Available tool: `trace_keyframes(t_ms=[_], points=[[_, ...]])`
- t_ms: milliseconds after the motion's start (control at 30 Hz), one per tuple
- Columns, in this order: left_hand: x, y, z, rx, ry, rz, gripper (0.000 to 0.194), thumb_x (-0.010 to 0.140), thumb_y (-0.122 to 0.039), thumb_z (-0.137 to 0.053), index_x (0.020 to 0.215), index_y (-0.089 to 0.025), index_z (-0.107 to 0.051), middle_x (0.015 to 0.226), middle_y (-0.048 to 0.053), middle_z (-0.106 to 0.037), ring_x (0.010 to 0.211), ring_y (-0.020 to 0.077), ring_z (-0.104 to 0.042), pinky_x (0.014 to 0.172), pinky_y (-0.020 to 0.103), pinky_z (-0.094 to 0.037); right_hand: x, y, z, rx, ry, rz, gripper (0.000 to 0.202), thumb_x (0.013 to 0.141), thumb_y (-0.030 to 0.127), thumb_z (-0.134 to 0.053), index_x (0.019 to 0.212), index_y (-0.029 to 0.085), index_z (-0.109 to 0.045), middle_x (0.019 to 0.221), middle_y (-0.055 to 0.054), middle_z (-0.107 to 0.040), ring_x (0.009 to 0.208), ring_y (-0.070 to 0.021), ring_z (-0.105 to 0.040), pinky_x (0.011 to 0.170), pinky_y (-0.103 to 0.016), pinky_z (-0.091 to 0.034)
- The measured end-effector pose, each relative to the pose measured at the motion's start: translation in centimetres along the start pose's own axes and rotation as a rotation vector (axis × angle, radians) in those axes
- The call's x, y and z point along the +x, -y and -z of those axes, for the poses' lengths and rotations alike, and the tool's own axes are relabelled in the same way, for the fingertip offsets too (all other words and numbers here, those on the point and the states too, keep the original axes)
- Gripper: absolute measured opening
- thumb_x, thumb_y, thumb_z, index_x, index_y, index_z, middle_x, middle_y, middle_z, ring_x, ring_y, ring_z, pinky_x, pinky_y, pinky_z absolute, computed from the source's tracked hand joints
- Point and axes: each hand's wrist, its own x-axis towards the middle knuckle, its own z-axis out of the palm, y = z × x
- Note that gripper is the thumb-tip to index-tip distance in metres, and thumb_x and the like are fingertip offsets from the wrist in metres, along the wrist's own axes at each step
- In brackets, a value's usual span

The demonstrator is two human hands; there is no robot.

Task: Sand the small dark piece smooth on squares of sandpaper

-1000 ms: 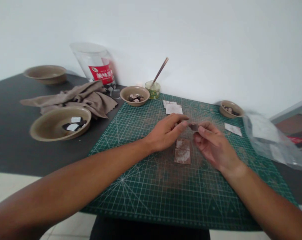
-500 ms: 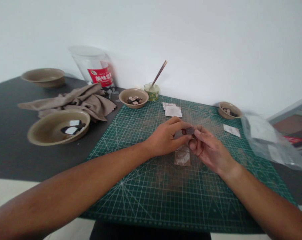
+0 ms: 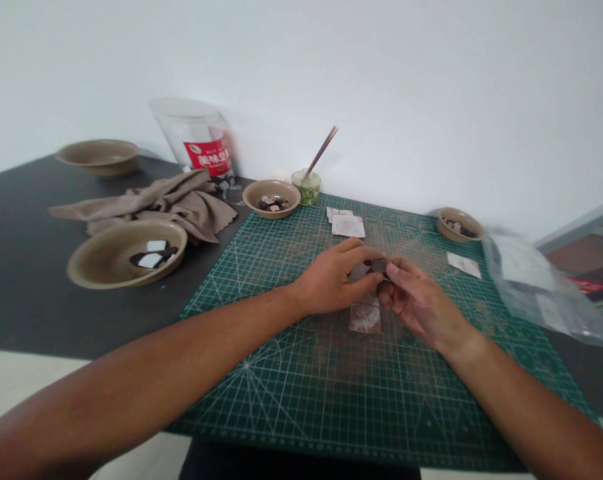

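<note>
A pale, plain wall (image 3: 396,87) rises behind a dark table (image 3: 21,293), on which a green gridded cutting mat (image 3: 291,393), smudged brown, lies in front of the wearer. Clock directions are taken from the mid-mat spot where the two hands meet, twelve being toward the wall.

At that centre is a small dark piece (image 3: 379,266). The left hand (image 3: 331,277) is partly closed, gripping it between thumb and fingers; the right hand (image 3: 424,297) pinches its other side. The piece's exact shape is hidden by the fingers. Just below, at six to seven o'clock, a brown-stained sheet (image 3: 366,318) lies flat on the mat, its far end covered by the hands.

At eleven o'clock are overlapping whitish squares (image 3: 348,226); beyond them, between ten and eleven, a green-patterned cup (image 3: 308,195) holds slanting sticks (image 3: 322,152). A small bowl (image 3: 254,205) of dark and pale pieces sits at ten, a similar one (image 3: 445,231) at two. At three are a single whitish sheet (image 3: 464,264) and a clear plastic bag (image 3: 524,287).

At nine stands a larger bowl (image 3: 98,257) with black and white pieces; behind it, a crumpled brown cloth (image 3: 181,207).
</note>
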Motion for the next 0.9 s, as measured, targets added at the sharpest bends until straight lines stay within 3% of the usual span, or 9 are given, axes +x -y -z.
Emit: trace_keyframes(t_ms=[467, 900], points=[[0.02, 0.38, -0.1, -0.013, -0.046, -0.054, 0.033, 0.093, -0.03, -0.062, 0.121, -0.013, -0.066, 0.105, 0.009, -0.066, 0.097, 0.0166, -0.066, 0.087, 0.029, -0.053, -0.27, 0.24, 0.22, -0.168, -0.052, 0.058, 0.016, 0.093, 0.037, -0.065, 0.095, 0.021, -0.066, 0.079, 0.001, -0.059, 0.068, -0.0117, -0.055, 0.061, -0.023, -0.045], [-0.04, 0.45, -0.18, -0.053, -0.009, -0.043, 0.035, 0.092, -0.03, -0.064, 0.126, -0.018, -0.065, 0.104, 0.006, -0.066, 0.096, 0.0163, -0.066, 0.086, 0.029, -0.054, -0.28, -0.46, 0.27, -0.255, -0.03, 0.089, 0.016, 0.094, 0.038, -0.063, 0.099, 0.023, -0.066, 0.079, 0.001, -0.058, 0.071, -0.0144, -0.052, 0.066, -0.027, -0.043]])
